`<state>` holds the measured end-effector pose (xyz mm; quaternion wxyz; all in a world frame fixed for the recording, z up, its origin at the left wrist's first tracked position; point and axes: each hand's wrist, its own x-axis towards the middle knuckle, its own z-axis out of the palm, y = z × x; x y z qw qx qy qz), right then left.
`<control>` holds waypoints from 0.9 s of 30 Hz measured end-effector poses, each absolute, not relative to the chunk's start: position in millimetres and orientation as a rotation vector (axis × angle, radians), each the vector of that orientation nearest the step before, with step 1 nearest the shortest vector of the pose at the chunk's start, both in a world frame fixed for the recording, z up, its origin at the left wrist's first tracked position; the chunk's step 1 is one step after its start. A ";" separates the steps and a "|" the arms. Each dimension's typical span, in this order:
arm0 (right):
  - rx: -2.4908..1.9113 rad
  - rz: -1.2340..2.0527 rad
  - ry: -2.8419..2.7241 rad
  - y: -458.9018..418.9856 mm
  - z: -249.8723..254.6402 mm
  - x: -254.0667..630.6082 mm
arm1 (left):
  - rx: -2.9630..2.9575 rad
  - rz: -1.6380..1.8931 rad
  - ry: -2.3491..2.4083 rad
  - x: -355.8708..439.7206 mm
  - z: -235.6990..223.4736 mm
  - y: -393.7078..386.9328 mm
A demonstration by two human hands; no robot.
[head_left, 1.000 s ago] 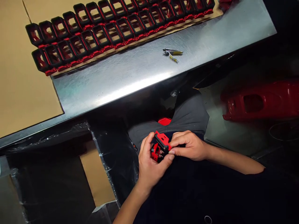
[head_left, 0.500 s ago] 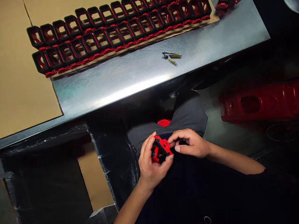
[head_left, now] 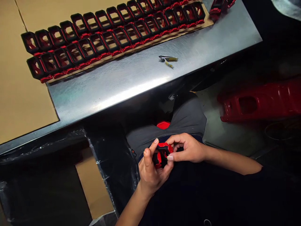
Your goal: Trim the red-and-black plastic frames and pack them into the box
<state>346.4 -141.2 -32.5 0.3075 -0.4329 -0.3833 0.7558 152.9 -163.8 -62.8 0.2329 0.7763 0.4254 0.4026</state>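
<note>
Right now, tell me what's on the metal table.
On the metal table: a yellow-handled tool, cardboard bearing two rows of red-and-black frames, and red parts. Anything under the cardboard is hidden.

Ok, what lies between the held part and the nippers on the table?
In the head view, from the part up to the nippers: grey trousers, a red object, shadow, then bare metal tabletop.

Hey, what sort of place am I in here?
Probably a workshop or factory workstation: matching red-and-black parts stand in rows on cardboard, and a small yellow-handled tool lies on a scratched metal worktable.
</note>
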 end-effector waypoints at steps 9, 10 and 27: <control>-0.783 2.416 -0.374 -144.2 -60.2 347.4 | 1.928 1.166 1.092 152.6 -60.5 -167.0; -0.774 2.438 -0.326 -145.0 -62.2 346.6 | 1.906 1.172 1.098 152.9 -60.2 -166.8; -1.099 2.261 -0.760 -135.5 -58.0 346.5 | 2.254 0.656 1.251 145.8 -55.1 -152.4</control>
